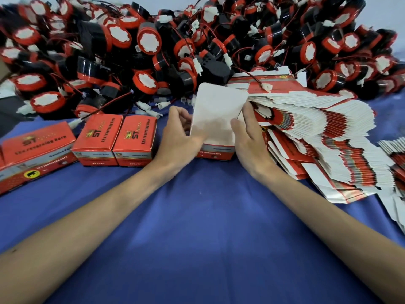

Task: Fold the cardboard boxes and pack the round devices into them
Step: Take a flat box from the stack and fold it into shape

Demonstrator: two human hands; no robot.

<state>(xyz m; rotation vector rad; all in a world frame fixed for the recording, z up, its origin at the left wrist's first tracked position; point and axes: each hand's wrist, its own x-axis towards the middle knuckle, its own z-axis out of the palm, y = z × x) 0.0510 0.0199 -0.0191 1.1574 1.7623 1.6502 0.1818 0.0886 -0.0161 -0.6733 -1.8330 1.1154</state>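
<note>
Between the two hands: a half-made box (pixel 215 151) stands on its bottom, a little toward 12 o'clock from the middle. Its long white flap (pixel 217 110) sticks up.
Left hand (pixel 182 132): it holds the box's 9 o'clock side. The fingers curl round the edge and the thumb lies on the front, a bit blurry.
Right hand (pixel 249 137): it holds the 3 o'clock side. The thumb is on the front of the flap and the fingers are behind, so the flap is pinched.
Why held so: one hand on each side keeps the box square and stops it tipping. I think the flap gets bent down next to shut the top.
Inside the box: the flap hides it, so I cannot tell if a device is in there.
Closed boxes (pixel 116 141): two red ones sit side by side at 9 o'clock, just beside the left hand. They look done and set aside.
Big box (pixel 37 150): a longer red one lies further out at 9 o'clock.
Flat boxes (pixel 317 139): a fanned heap at 3 o'clock, right by the right hand, easy to grab.
Round devices (pixel 197 40): a huge red and black heap at 12 o'clock, with thin wires and white plugs.
Blue cloth (pixel 208 227): it covers the table, and both arms reach over it from 6 o'clock.
Room: only a pale wall (pixel 385 9) shows, at 1 o'clock.
</note>
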